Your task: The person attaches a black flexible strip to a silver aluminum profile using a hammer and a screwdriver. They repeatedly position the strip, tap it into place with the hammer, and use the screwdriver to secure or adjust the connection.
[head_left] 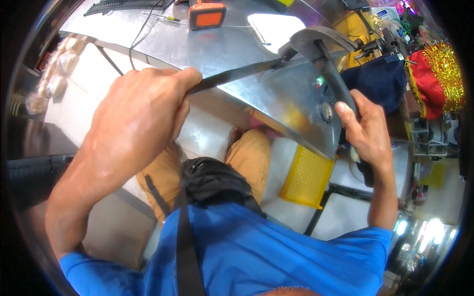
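Left hand (143, 111): we see it closed round the end of a dark flat strip (239, 75). Right hand (366, 129): wrapped about the handle of a dark tool (333, 74), thumb uppermost. Strip and tool are held up before the metal table (173, 47), the strip slanting up to the tool's head. Tool surface: dull black-grey, its head a broad curved plate. We note the head overlaps a white pad (274, 27), hiding its near corner. Farther left on the table: an orange-and-black device (207, 16) and a thin cable (139, 39). Beyond the right hand, dark blue cloth (377, 84), then red cloth (425, 84) with gold tinsel. Below, a yellow perforated basket (308, 177).
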